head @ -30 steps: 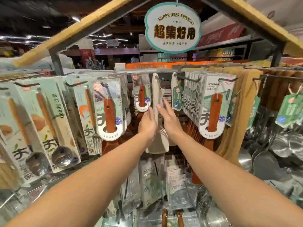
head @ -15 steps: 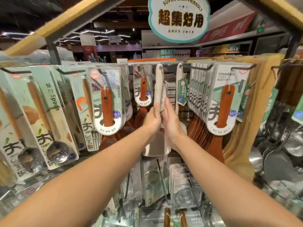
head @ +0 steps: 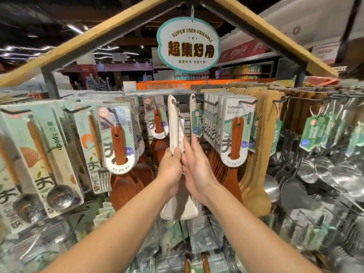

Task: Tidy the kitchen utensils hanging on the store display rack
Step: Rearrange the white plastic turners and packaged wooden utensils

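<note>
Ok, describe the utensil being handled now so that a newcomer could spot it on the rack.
Look below the oval hanging sign, on the middle hooks. The cream spatula hangs there, left hand gripping its handle, right hand beside it. Unlike its red-brown wooden neighbours, it is pale and has no card backing.

Both bare forearms reach up and forward from the lower corners, converging at the middle so the two hands meet almost touching. The left hand [head: 171, 168] is raised with its back toward the viewer, its fingers [head: 176, 152] curled and its thumb pressed up front, pinching the handle of the cream-white plastic spatula [head: 173, 123]. The right hand [head: 197, 170] stands just beside it, wrist bent slightly inward, its fingers [head: 195, 143] straight and pointing upward, held close together.
</note>
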